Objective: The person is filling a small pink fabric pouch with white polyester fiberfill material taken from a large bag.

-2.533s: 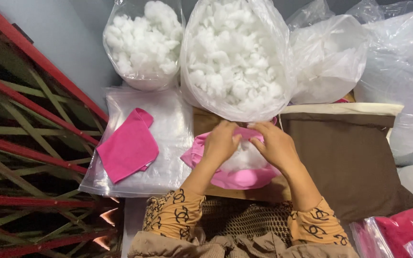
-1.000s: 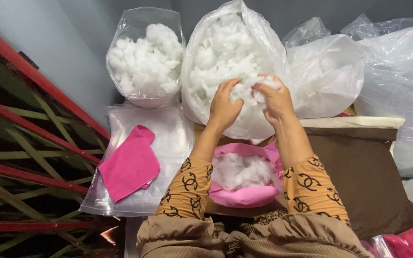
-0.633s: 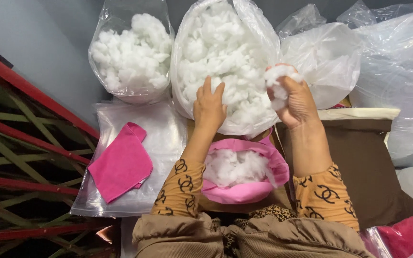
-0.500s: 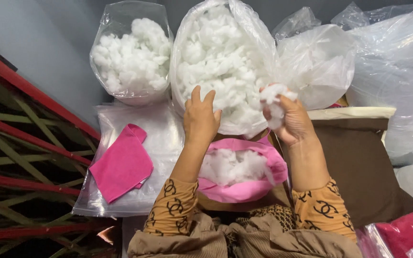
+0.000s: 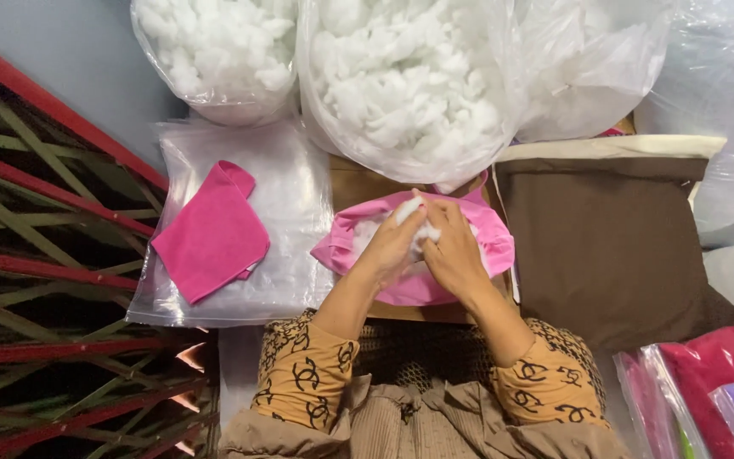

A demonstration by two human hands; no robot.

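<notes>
A pink fabric cover [image 5: 486, 242] lies open in front of me, partly filled with white stuffing. My left hand [image 5: 392, 246] and my right hand [image 5: 452, 255] meet over its mouth. Together they grip a clump of white stuffing [image 5: 414, 217] and press it into the cover. Just beyond stands a large clear bag of white stuffing [image 5: 409, 81], its mouth toward me. My sleeves are mustard with a dark pattern.
A second bag of stuffing [image 5: 214, 47] stands at the back left. An empty flat pink cover [image 5: 214, 234] lies on clear plastic sheets [image 5: 290, 212] to the left. A brown cushion [image 5: 613, 238] sits to the right. Red and green slats [image 5: 44, 255] fill the left side.
My hands have come down from the big bag to the pink cover. The right hand carried a clump of stuffing with it, and both hands now hold it at the cover's mouth.
</notes>
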